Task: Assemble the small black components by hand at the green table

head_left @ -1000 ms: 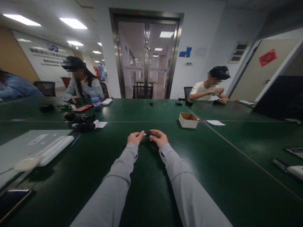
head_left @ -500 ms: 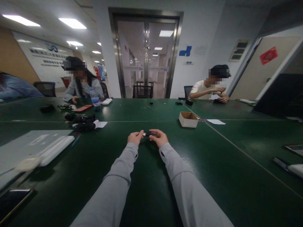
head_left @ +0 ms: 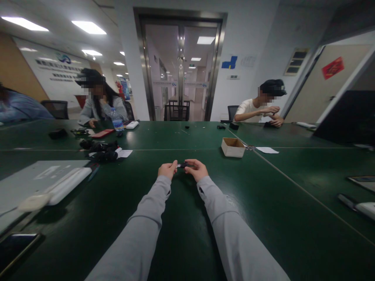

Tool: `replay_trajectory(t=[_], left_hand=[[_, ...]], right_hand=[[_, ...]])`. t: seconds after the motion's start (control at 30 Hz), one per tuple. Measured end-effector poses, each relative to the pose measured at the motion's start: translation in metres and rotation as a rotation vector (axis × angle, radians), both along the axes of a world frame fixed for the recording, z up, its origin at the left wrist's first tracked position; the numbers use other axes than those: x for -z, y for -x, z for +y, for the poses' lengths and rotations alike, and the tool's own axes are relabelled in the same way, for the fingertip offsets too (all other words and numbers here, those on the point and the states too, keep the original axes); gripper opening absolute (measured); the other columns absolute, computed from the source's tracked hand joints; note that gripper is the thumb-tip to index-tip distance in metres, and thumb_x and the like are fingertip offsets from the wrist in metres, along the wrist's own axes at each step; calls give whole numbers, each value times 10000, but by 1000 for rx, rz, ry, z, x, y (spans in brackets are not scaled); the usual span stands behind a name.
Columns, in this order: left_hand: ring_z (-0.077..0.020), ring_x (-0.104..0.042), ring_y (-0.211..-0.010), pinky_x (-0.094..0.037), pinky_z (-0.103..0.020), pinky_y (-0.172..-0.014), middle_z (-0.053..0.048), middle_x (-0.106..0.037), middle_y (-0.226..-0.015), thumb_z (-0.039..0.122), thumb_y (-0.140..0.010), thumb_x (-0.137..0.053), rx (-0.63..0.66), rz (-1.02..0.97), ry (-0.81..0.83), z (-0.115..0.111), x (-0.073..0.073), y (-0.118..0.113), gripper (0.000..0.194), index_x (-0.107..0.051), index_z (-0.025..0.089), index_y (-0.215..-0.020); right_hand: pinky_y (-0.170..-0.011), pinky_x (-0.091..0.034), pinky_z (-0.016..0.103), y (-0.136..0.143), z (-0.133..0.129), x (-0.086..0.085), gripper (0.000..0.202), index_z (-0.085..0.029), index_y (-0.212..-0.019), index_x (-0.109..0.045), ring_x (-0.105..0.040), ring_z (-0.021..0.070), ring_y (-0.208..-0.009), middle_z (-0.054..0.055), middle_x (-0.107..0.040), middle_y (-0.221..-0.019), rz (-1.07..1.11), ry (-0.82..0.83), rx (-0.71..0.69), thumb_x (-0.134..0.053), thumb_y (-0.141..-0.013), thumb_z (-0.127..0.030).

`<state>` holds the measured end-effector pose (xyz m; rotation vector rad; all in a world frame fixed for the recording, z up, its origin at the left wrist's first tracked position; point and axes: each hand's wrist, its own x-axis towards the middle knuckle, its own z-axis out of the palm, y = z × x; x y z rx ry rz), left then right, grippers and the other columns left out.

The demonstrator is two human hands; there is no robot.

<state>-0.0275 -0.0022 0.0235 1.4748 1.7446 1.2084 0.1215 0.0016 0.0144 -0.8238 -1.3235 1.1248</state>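
Over the green table, my left hand and my right hand face each other. Between them is a small dark object with a shiny silver end. The fingers of my left hand pinch its silver end. My right hand grips the black end between thumb and fingers. What exactly the object is, I cannot make out. Both hands are a little above the tabletop.
An open cardboard box stands ahead to the right, beside a paper. Black gear, a grey panel and a phone lie at left. Across the table sit a person and another person.
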Motion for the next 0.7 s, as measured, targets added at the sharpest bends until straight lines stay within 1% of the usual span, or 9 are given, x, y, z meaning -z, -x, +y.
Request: replay_trajectory(t=[0.23,0.43,0.57,0.63,0.7], left_hand=[[-121,-466,-455,-335,-240,-522,3,-499,-429,534,-712,-436,-4,1,-2,0,1,-1,449,-547,177,-463],[-128,-452,-438,-323,-248,-511,10,-459,-387,531,-717,-431,-3,32,39,-1,-5,-1,465,-508,187,-414],[-139,-453,-448,-307,-258,-501,-2,-463,-390,540,-712,-425,13,52,59,-1,-8,1,473,-505,189,-405],[-134,-449,-444,-311,-257,-501,-4,-470,-397,549,-711,-418,21,50,67,0,-6,1,478,-508,187,-412],[-125,-449,-440,-323,-251,-499,-4,-482,-411,565,-703,-420,26,20,55,3,-2,2,480,-518,180,-433]], right_hand=[[-553,-514,258,0,1,1,375,-144,-903,-615,-601,141,-585,73,-619,-883,19,-1,-11,-710,-544,-198],[-568,-517,264,0,2,3,379,-139,-904,-604,-610,159,-629,71,-623,-871,30,-10,-23,-702,-543,-204],[-570,-514,263,0,3,4,377,-148,-899,-599,-606,150,-615,69,-627,-889,14,-32,-21,-704,-541,-198],[-576,-513,264,0,2,3,374,-152,-894,-600,-604,146,-612,64,-628,-892,9,-32,-17,-705,-538,-197],[-582,-517,271,0,2,3,379,-153,-891,-602,-604,149,-615,60,-629,-881,9,-21,-12,-713,-533,-209]])
